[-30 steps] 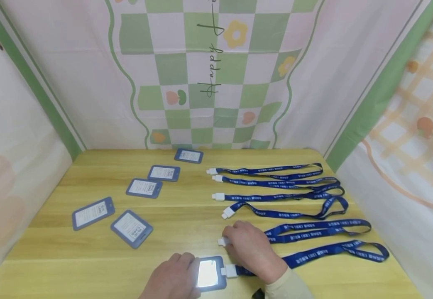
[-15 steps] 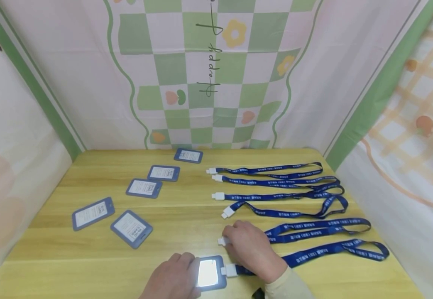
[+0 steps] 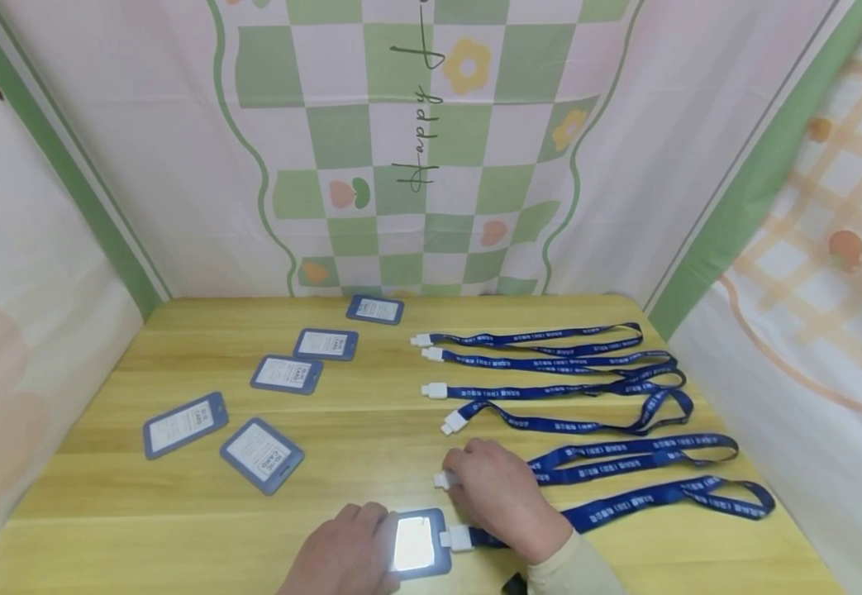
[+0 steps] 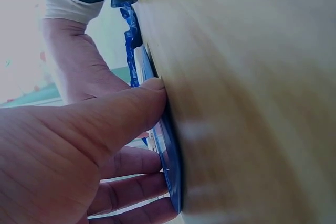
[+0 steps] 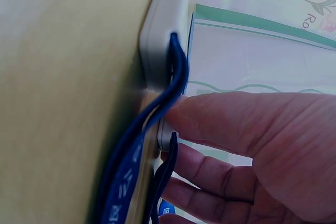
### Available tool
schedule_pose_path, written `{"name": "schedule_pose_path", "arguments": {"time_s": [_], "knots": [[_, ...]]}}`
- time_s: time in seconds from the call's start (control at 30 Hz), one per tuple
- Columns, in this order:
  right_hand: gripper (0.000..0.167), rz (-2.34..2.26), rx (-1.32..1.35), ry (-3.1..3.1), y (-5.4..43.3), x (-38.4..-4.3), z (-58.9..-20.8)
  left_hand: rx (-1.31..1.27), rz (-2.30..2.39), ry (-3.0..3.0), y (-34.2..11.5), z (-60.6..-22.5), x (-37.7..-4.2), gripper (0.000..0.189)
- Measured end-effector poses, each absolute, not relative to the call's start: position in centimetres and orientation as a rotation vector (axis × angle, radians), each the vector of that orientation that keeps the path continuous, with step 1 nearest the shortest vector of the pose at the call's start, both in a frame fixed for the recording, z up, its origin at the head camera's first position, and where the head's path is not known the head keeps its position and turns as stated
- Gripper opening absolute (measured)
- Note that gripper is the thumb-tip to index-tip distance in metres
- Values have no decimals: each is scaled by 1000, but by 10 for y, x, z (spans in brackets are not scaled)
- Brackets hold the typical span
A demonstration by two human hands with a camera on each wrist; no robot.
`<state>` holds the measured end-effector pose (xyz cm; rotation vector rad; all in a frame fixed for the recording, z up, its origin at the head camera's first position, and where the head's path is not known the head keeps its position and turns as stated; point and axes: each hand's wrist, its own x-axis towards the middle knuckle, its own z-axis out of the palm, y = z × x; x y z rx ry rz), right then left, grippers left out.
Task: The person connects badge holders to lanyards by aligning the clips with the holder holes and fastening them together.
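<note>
In the head view, my left hand (image 3: 345,549) holds a blue ID card holder (image 3: 421,544) by its long edges, flat on the table. Its window shines with glare. In the left wrist view the thumb lies along one edge of the card holder (image 4: 170,156), with fingertips at the other. A white clip (image 3: 460,539) on a dark blue lanyard (image 3: 624,506) is joined to the holder's slotted end. Just above, my right hand (image 3: 501,496) pinches the white clip (image 3: 443,480) of a second lanyard (image 3: 624,463); the right wrist view shows thumb and fingers around that clip (image 5: 167,136).
Several more blue card holders (image 3: 287,374) lie scattered on the left of the wooden table (image 3: 371,413). Several lanyards (image 3: 550,393) are spread in rows on the right, clips to the left. Printed curtains (image 3: 431,149) enclose the back and sides.
</note>
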<state>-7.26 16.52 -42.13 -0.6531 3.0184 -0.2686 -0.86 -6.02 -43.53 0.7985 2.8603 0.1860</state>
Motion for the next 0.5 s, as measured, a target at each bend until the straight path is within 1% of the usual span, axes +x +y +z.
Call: {"name": "schedule_pose_path", "arguments": {"time_s": [0.5], "knots": [[14, -277, -649, 3018, 165, -73, -422, 796, 181, 2870, -60, -435, -8, 50]]}}
